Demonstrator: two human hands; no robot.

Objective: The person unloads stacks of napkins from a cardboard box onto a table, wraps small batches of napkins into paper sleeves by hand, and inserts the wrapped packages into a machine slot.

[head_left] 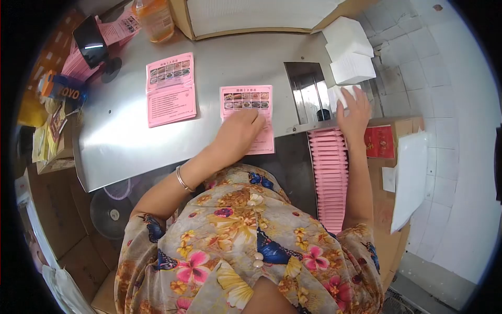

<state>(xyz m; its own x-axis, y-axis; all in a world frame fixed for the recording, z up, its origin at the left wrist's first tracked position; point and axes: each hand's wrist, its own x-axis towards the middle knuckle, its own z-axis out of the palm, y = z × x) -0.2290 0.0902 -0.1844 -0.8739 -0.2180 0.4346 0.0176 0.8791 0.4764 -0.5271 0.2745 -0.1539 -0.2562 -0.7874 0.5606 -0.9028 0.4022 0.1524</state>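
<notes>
My left hand [239, 132] rests on a pink printed leaflet [247, 97] with rows of food pictures, its fingers curled in on the lower half. That leaflet lies at the front edge of the metal table. Over at the right, my right hand [355, 112] has its fingertips on a white folded napkin [343, 97], which it appears to pinch. Below that forearm, a long row of folded pink leaflets [329, 172] stands packed on edge. Another pink leaflet stack [171, 90] lies flat on the table, left of my left hand.
White napkin stacks [353, 68] stand by the tiled wall. A dark rectangular opening [307, 91] is set in the metal table [120, 141]. At the back left are a bottle of orange liquid [155, 21] and a phone on a stand [90, 43]. Cardboard boxes [384, 193] flank the right side.
</notes>
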